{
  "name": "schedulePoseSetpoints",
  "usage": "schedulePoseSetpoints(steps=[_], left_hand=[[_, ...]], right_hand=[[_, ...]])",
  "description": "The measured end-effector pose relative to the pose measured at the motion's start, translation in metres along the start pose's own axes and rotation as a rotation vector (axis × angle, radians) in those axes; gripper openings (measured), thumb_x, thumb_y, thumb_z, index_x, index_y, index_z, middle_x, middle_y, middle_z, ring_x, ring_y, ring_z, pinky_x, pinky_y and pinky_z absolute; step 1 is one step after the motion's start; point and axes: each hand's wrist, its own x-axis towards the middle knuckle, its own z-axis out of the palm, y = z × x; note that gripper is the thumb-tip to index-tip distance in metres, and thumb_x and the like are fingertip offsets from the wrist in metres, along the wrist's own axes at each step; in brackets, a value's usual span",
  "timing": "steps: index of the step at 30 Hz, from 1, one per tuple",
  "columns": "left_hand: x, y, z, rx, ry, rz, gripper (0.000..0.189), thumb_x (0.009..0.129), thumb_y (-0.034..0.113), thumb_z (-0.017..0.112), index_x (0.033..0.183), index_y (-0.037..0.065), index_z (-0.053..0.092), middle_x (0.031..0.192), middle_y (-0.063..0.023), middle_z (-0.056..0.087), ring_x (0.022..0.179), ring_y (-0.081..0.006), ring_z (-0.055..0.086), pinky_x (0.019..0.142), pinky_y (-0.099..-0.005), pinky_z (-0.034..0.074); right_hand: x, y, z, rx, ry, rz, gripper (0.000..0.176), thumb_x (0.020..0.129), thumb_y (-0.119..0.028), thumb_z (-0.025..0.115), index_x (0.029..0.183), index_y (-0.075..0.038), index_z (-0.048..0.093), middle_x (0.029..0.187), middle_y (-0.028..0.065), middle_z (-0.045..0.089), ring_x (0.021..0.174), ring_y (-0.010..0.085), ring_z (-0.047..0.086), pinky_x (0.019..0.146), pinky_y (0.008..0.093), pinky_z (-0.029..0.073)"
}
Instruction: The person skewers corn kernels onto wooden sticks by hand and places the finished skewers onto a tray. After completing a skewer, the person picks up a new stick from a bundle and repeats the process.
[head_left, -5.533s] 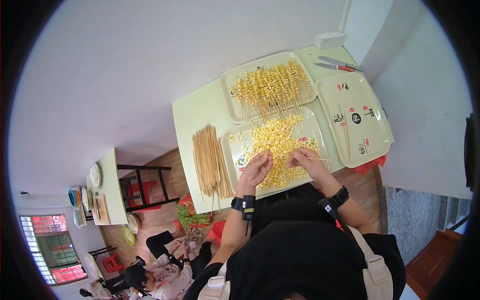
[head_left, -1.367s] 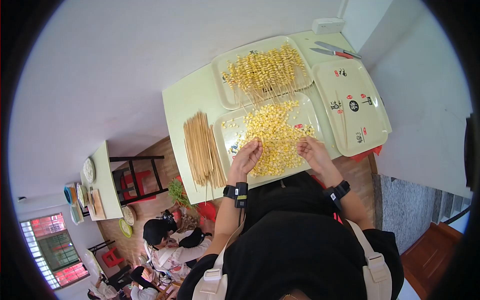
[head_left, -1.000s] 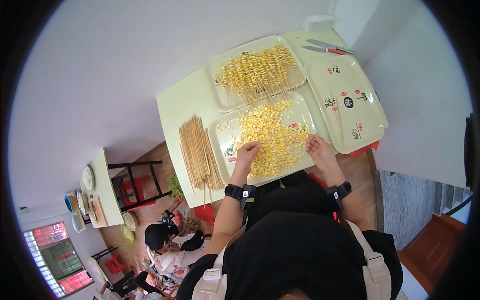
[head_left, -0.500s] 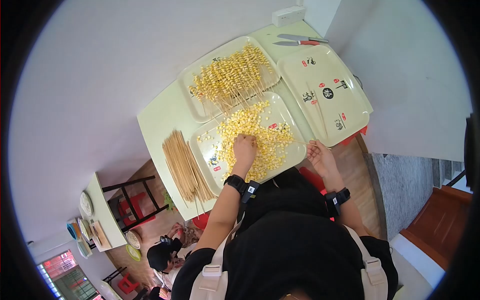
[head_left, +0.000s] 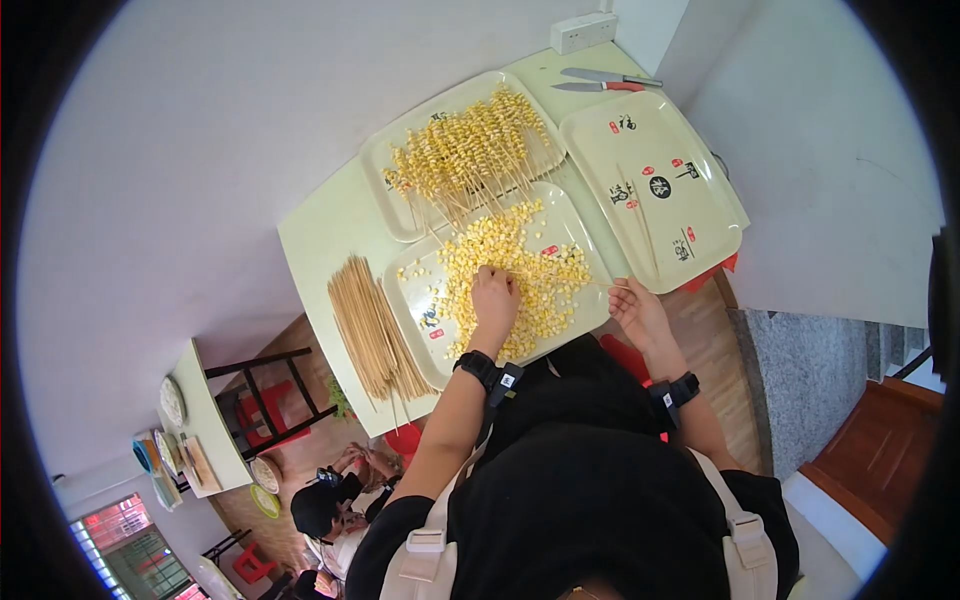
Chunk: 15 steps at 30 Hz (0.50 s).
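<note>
Yellow corn kernels [head_left: 530, 262] fill the near tray [head_left: 405, 295] at the table's front edge. Left hand [head_left: 495, 300] rests among them, fingers curled, hold unclear. Right hand [head_left: 637, 312] pinches a skewer [head_left: 605, 286] over that tray's right rim, beside a patterned tray [head_left: 690, 190].

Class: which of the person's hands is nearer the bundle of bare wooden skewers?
Left. The left hand rests on loose yellow corn kernels just right of the skewer bundle; the right hand, holding one thin skewer, lies farther right.
</note>
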Motion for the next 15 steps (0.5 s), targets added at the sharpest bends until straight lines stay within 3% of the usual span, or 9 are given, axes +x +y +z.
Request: schedulePoseSetpoints(steps=[8, 11, 13, 14, 15], left_hand=[[0.002, -0.006, 0.001, 0.041, -0.100, 0.000, 0.005, 0.061, 0.007, 0.057, 0.065, 0.004, 0.058, 0.079, -0.0100, 0.049, 0.074, -0.0277, 0.050, 0.063, -0.0380, 0.043], [0.002, -0.011, -0.002, -0.078, -0.093, -0.061, 0.005, 0.061, 0.007, 0.058, 0.065, 0.004, 0.056, 0.078, -0.0099, 0.052, 0.072, -0.0286, 0.052, 0.063, -0.0366, 0.044], [0.001, -0.012, -0.014, -0.387, -0.002, -0.266, 0.007, 0.067, 0.007, 0.058, 0.070, 0.003, 0.054, 0.081, -0.0100, 0.056, 0.071, -0.0246, 0.056, 0.062, -0.0309, 0.046], [0.000, -0.013, -0.021, -0.386, 0.000, -0.268, 0.007, 0.067, 0.007, 0.058, 0.070, 0.003, 0.054, 0.081, -0.0100, 0.056, 0.071, -0.0246, 0.056, 0.062, -0.0309, 0.046], [0.000, -0.005, -0.038, -0.840, -0.082, -0.567, 0.006, 0.072, 0.008, 0.057, 0.074, 0.003, 0.054, 0.083, -0.0098, 0.058, 0.073, -0.0218, 0.058, 0.061, -0.0275, 0.047]], right_hand=[[-0.008, 0.002, -0.003, -0.046, 0.045, 0.001, 0.024, 0.085, -0.021, 0.045, 0.091, 0.001, 0.053, 0.074, 0.0083, 0.057, 0.068, 0.0152, 0.053, 0.064, 0.0262, 0.045], [-0.011, 0.000, -0.002, -0.034, 0.074, -0.009, 0.024, 0.085, -0.021, 0.045, 0.091, 0.001, 0.053, 0.074, 0.0081, 0.057, 0.067, 0.0152, 0.053, 0.064, 0.0263, 0.045], [-0.010, 0.001, -0.005, -0.029, 0.057, -0.012, 0.024, 0.085, -0.021, 0.045, 0.091, 0.001, 0.053, 0.074, 0.0082, 0.057, 0.067, 0.0153, 0.053, 0.063, 0.0264, 0.045], [-0.010, 0.001, -0.006, -0.027, 0.040, -0.010, 0.024, 0.085, -0.021, 0.045, 0.090, 0.001, 0.053, 0.073, 0.0083, 0.057, 0.066, 0.0154, 0.053, 0.063, 0.0266, 0.045], [-0.010, 0.002, -0.004, -0.029, 0.036, -0.004, 0.024, 0.085, -0.021, 0.045, 0.090, 0.001, 0.053, 0.073, 0.0083, 0.057, 0.066, 0.0154, 0.053, 0.063, 0.0266, 0.045]])
